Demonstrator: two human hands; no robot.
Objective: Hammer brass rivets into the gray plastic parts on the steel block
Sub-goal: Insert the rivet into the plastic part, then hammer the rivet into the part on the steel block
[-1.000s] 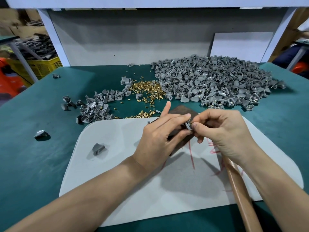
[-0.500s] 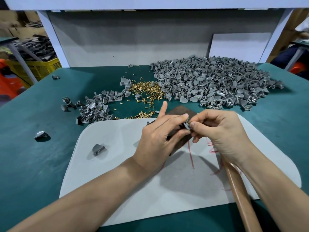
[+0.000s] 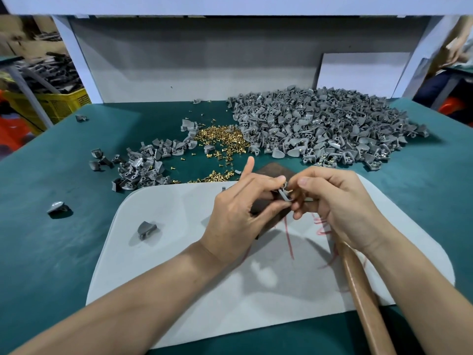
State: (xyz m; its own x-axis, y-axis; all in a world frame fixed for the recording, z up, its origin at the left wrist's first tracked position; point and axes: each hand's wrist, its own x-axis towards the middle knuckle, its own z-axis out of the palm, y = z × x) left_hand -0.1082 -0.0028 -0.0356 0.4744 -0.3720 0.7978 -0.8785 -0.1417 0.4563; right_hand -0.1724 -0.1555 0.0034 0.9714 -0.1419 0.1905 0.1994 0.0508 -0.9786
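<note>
Gray plastic part [image 3: 283,195] pinched in left hand [image 3: 238,216] grip just over steel block [image 3: 273,168], right hand [image 3: 340,208] grip pinching apparent brass rivet [image 3: 291,191] against it; not yet hammered, and heaped parts [image 3: 327,129] beyond both grips suggest much remains.

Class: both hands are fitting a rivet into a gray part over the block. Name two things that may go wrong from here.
1. The brass rivet, only pinched by the right hand, may slip from the gray plastic part that the left hand holds.
2. The part is not yet seated on the steel block; fingers this close could be struck.
</note>
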